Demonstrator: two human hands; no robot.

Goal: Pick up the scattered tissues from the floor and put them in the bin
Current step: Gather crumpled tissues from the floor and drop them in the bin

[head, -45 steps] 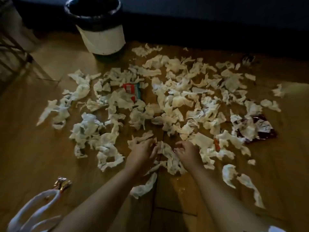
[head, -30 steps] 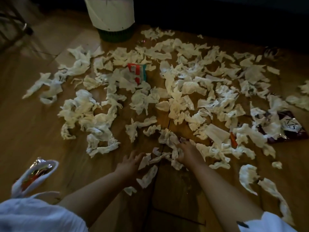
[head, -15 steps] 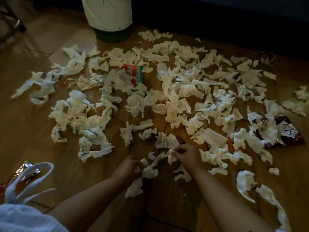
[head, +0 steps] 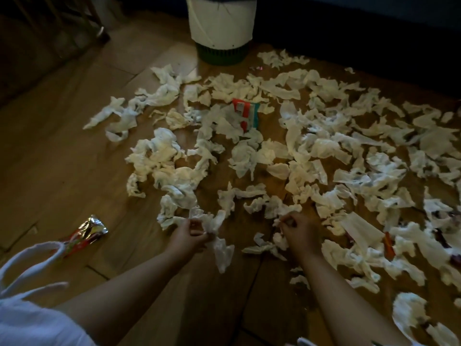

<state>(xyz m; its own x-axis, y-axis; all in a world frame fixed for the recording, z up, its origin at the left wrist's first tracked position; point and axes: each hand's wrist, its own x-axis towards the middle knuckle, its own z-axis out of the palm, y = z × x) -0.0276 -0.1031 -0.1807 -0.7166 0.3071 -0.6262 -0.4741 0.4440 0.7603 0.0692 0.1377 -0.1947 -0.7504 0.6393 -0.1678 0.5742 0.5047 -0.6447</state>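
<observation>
I see the left hand [head: 189,236] low over the floor [head: 62,158], its fingers curled round a crumpled tissue strip [head: 220,245]. The strip hangs from the grip, its loose end trailing down toward the boards. The right hand [head: 296,228] is near it, also curled, pinching a small wad [head: 280,222] at the near edge of the mess. More scraps lie just under its wrist.

The rest of the tissues [head: 311,151] are spread across the floor beyond both hands, from the middle of my view out to the right edge, where the spread is cut off. The bin [head: 222,23] stands at the far side of that spread, well apart from either hand. I get only its white wall and dark green base, because the rim is out of frame and I cannot see inside.

A red-and-teal packet [head: 245,112] sits among the tissues, partly covered by them. A foil wrapper [head: 89,231] lies alone to the left of the left hand. Near the right edge an orange scrap [head: 389,245] pokes out from under the paper, too buried for me to say what it is. The light is dim, and the far wall is just darkness. A white sleeve [head: 30,320] fills my lower left corner.
</observation>
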